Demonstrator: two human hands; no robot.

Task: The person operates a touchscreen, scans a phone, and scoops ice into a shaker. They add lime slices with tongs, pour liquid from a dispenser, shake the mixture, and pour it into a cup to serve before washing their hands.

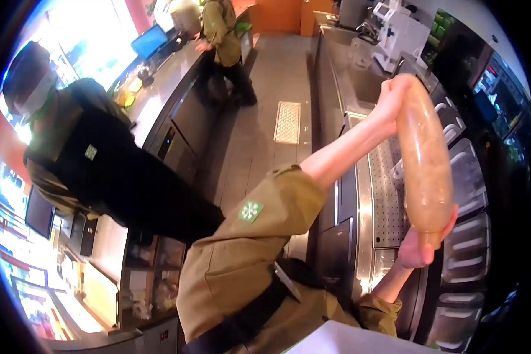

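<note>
I hold a long, see-through bottle [426, 156] with pale tan contents over the metal counter on the right. My left hand [392, 100] grips its wide far end, with some fingers hidden behind it. Round the narrow neck end, nearer to me, my right hand [422, 248] is closed. Beneath the bottle lies a perforated metal drain tray [388, 206]. Beside it, clear lidded containers [467, 248] stand in a row along the counter.
A sink [360, 82] and a white machine [400, 36] are further up the counter. One co-worker [100, 153] stands close on the left, another [223, 41] farther back. A light mat [287, 123] lies on the aisle floor. A tablet screen [149, 40] stands on the left counter.
</note>
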